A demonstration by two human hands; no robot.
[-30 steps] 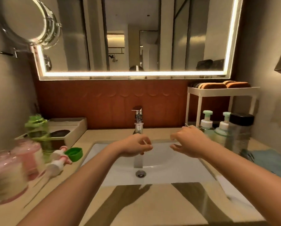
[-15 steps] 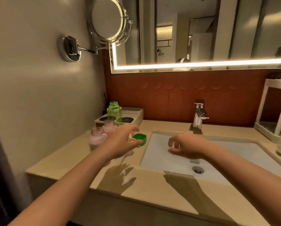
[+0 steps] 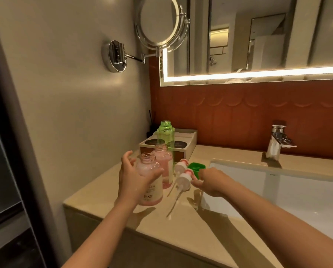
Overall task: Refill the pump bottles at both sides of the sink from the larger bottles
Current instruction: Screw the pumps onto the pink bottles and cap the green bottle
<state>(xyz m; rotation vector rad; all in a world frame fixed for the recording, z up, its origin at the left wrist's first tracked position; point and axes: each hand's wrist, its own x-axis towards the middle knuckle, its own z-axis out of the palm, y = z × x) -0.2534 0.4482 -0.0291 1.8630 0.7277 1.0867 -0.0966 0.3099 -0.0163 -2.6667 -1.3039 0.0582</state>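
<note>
**Left hand takes the open near pink bottle while the right hand reaches for its pump**

The left hand (image 3: 130, 180) cups the near pink bottle (image 3: 149, 167), which stands uncapped at the desk's (image 3: 103, 190) left end, thumb across its front and fingers spread behind. The right hand (image 3: 212, 182) reaches with curled fingers for the near pump head (image 3: 183, 181), which lies on the desk; I cannot tell whether it pinches it yet. The bottle is open and looks partly filled, so I judge a hasty lift or a knock against the far pink bottle (image 3: 162, 161) just behind it could spill liquid. The pump's long tube could also drag drips across the desk. Half a second earlier the left hand hovered above the bottles and the right hung over the sink (image 3: 277, 190); both have since closed in.
</note>
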